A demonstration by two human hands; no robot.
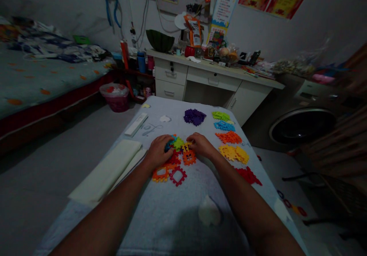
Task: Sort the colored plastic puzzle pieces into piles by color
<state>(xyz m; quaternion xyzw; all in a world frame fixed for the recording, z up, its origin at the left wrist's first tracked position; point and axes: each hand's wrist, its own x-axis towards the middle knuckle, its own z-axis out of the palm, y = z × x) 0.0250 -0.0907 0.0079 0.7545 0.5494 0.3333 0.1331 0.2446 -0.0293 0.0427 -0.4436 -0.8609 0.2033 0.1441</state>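
In the middle of the cloth-covered table lies a small cluster of toothed plastic waffle blocks in mixed colours. My left hand (pixel 159 151) curls over its left side, fingers closed round a teal waffle block (pixel 168 146). A lime green waffle block (pixel 178 143) shows just right of those fingertips. On the right, my right hand (pixel 202 145) pinches a yellow waffle block (pixel 186 146) at its edge. Below it are an orange waffle block (pixel 189 157) with cut-outs and a red square frame block (pixel 178 176). An orange-yellow frame block (pixel 160 174) lies under my left wrist.
Sorted piles line the table's right side: green (pixel 221 115), blue (pixel 224 126), orange (pixel 228 137), yellow (pixel 234 154) and red (pixel 249 175). A purple pile (pixel 194 117) sits farther back. On the left are a white box (pixel 136 124) and a folded pale cloth (pixel 107 170).
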